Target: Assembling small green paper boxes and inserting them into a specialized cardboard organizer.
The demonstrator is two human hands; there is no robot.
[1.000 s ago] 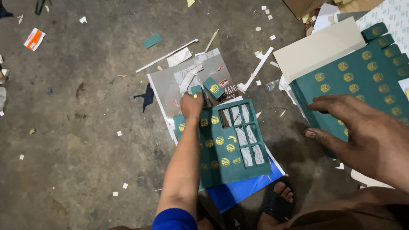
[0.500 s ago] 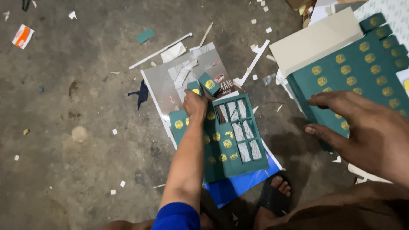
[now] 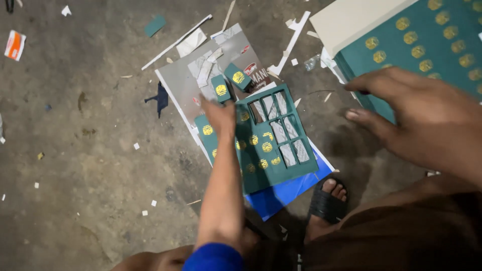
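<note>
My left hand (image 3: 221,114) reaches down and rests on the top left part of a green card sheet (image 3: 273,150) with gold emblems and several punched-out windows. Its fingertips touch a small green card (image 3: 221,89), and a second small card (image 3: 238,76) lies just beyond. My right hand (image 3: 427,120) hovers with fingers spread and empty over the near edge of a stack of green emblem sheets (image 3: 427,35) at the right.
The punched sheet lies on a grey printed sheet (image 3: 191,85) and a blue sheet (image 3: 271,198) on a dirty concrete floor. A cream board (image 3: 351,20) sits by the stack. White strips (image 3: 175,36), paper scraps, an orange packet (image 3: 15,45) and my sandalled foot (image 3: 329,200) surround it.
My left hand stays on the punched sheet by the small cards. My right hand has edged a little further over the stack of sheets.
</note>
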